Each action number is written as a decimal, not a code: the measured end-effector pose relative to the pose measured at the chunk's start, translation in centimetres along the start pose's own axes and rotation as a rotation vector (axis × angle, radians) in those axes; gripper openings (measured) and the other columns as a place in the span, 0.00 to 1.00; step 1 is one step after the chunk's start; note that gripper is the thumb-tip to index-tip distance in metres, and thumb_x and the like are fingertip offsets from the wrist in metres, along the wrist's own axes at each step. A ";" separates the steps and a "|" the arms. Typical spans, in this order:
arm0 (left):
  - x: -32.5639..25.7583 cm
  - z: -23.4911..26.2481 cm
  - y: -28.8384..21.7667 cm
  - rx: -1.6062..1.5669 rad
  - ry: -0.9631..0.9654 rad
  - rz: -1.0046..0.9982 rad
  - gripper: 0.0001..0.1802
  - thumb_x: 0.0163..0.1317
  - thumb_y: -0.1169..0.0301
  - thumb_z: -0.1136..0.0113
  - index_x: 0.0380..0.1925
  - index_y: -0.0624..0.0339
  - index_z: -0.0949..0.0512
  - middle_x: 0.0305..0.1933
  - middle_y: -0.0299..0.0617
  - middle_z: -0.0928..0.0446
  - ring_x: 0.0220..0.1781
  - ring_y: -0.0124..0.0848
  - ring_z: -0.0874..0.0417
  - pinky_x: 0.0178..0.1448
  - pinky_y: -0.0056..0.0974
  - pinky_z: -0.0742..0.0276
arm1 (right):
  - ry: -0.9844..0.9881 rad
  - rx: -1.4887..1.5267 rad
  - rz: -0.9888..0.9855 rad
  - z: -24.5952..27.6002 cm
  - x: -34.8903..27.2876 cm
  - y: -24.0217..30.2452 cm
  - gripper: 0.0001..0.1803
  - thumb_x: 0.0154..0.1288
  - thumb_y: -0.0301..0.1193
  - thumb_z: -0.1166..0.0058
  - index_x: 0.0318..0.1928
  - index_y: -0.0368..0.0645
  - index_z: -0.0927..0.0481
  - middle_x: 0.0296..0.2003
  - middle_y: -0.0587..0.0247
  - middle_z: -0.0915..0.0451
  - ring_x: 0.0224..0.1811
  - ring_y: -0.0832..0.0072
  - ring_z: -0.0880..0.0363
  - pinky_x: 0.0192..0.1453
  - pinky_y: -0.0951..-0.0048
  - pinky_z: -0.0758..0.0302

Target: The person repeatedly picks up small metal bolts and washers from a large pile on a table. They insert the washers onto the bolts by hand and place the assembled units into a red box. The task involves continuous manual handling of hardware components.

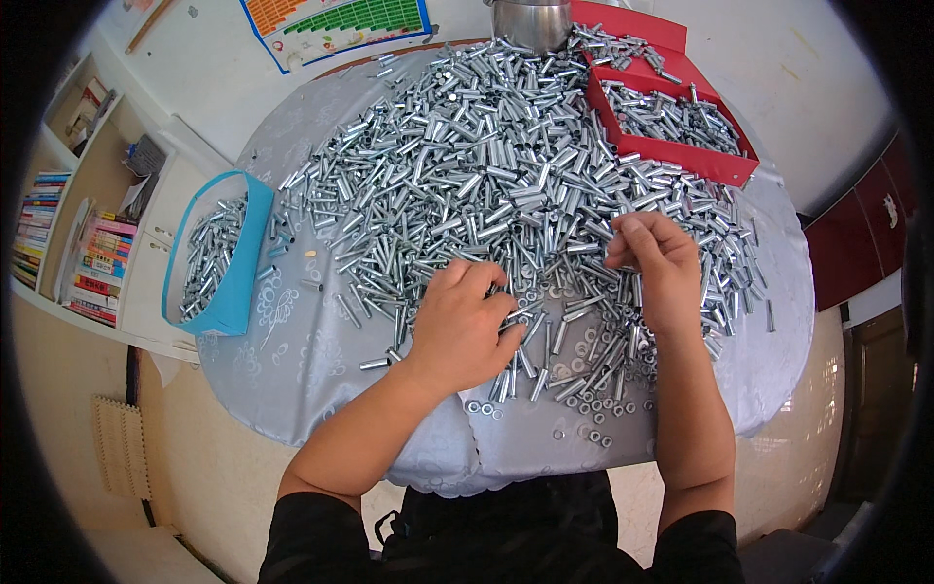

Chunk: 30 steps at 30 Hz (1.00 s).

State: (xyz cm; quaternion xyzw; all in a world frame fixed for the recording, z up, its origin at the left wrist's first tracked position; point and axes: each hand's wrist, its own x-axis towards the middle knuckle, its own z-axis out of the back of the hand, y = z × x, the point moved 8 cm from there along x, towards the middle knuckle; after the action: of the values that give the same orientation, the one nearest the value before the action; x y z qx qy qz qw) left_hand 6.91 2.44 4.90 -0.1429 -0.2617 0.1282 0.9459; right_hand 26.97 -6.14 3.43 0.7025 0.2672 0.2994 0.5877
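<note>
A large heap of silvery metal sleeves and bolts point(506, 146) covers much of the round table. My left hand point(459, 326) rests at the heap's near edge, its fingers curled and the thumb bent in toward them; what they grip, if anything, is hidden. Loose bolts lie right beside that thumb. Farther right, my right hand point(660, 268) is raised over the heap with thumb and forefinger pinched together. Whatever sits in that pinch is too small to make out. Between my forearms lie small washers and nuts point(593, 404).
An open blue box point(255, 258) holding metal sleeves stands at the left. A red box point(681, 161) with more metal parts is at the back right, a steel pot point(531, 24) behind the heap. Beyond the table's left side stands a bookshelf point(78, 234).
</note>
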 end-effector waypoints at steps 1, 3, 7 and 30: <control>-0.1 -0.1 0.0 0.011 0.007 0.001 0.10 0.44 0.67 0.29 0.28 0.56 0.16 0.42 0.38 0.24 0.46 0.40 0.27 0.53 0.43 0.32 | 0.041 -0.095 -0.025 -0.4 -0.1 0.0 0.09 0.69 0.29 0.46 0.38 0.35 0.19 0.28 0.65 0.19 0.27 0.80 0.22 0.34 0.79 0.25; -0.3 -0.2 0.1 -0.013 0.017 0.009 0.09 0.45 0.68 0.30 0.28 0.57 0.17 0.42 0.38 0.24 0.46 0.40 0.27 0.52 0.43 0.32 | 0.122 -0.285 -0.074 -1.1 -0.7 0.1 0.07 0.66 0.28 0.44 0.37 0.35 0.18 0.27 0.64 0.19 0.27 0.80 0.22 0.34 0.78 0.26; -0.5 -0.4 0.9 -0.102 -0.008 0.054 0.07 0.47 0.71 0.31 0.28 0.58 0.17 0.41 0.38 0.23 0.45 0.40 0.26 0.52 0.42 0.32 | 0.520 -0.709 0.241 -3.9 -2.4 1.8 0.04 0.54 0.25 0.38 0.32 0.40 0.17 0.28 0.59 0.20 0.29 0.67 0.21 0.35 0.67 0.25; -0.3 1.0 1.6 -0.381 -0.215 0.131 0.07 0.58 0.73 0.34 0.36 0.63 0.18 0.28 0.42 0.21 0.25 0.33 0.22 0.31 0.35 0.28 | 0.713 -1.124 0.366 -5.7 -4.2 0.5 0.07 0.54 0.29 0.40 0.35 0.46 0.18 0.34 0.61 0.23 0.39 0.59 0.20 0.42 0.58 0.23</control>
State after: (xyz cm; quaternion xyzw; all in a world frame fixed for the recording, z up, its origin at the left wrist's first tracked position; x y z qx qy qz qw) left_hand 5.91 3.98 5.03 -0.3211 -0.3704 0.1523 0.8582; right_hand 19.93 -5.52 4.26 0.1837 0.1255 0.6999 0.6787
